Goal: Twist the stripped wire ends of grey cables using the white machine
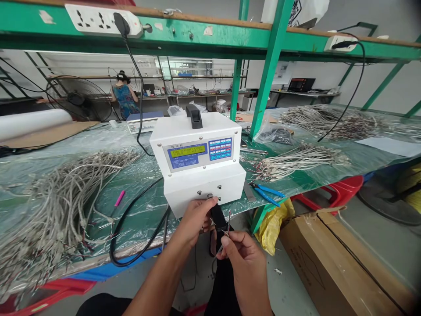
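A white box-shaped machine with a blue display and keypad stands at the bench's front edge. My left hand is closed just below its front panel, thumb by a small port, gripping thin wires beside a black block. My right hand is lower and to the right, pinching the thin wire ends that rise toward the machine. Both hands are in front of the bench edge, nearly touching each other.
A large heap of grey cables lies on the plastic-covered bench at left, another bundle at right. Blue pliers lie beside the machine. A cardboard box and yellow bag sit on the floor. Another person works far behind.
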`<state>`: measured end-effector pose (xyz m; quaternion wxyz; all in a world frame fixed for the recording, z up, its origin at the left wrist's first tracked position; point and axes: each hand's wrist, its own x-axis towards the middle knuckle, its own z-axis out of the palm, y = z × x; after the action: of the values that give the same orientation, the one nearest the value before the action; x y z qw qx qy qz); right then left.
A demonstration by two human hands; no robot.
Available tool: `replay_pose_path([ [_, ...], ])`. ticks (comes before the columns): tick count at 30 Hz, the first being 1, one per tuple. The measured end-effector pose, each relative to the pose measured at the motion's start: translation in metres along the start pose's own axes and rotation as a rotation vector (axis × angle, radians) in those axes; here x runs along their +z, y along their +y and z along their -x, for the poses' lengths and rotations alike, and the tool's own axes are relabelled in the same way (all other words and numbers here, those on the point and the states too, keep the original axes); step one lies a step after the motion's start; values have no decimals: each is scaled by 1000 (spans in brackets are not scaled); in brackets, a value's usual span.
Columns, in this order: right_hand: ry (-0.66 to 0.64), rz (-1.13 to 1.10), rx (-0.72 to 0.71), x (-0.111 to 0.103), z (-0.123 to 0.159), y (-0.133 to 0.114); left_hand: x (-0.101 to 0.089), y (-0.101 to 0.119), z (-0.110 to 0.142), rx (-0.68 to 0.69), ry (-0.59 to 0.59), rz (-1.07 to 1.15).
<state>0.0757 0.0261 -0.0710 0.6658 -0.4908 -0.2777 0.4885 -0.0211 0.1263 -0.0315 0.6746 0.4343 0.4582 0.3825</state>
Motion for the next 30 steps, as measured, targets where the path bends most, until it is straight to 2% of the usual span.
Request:
replay_pose_path([
  [4,-9,30,17,0,-1,5,1,0,3,-3,16,-11],
  [10,-116,207,-25,-9,-9,5,-1,-11,13,56,97,73],
  [14,-135,250,-56,-9,-10,-1,-11,-33,22,69,136,139],
  [17,-112,239,-64,-6,-8,0,-16,-54,31,29,165,167],
  [23,-78,237,-78,-4,-6,8,-14,-95,52,-61,226,225],
  [30,-86,271,-91,-6,-2,10,-22,-119,56,-123,239,275],
])
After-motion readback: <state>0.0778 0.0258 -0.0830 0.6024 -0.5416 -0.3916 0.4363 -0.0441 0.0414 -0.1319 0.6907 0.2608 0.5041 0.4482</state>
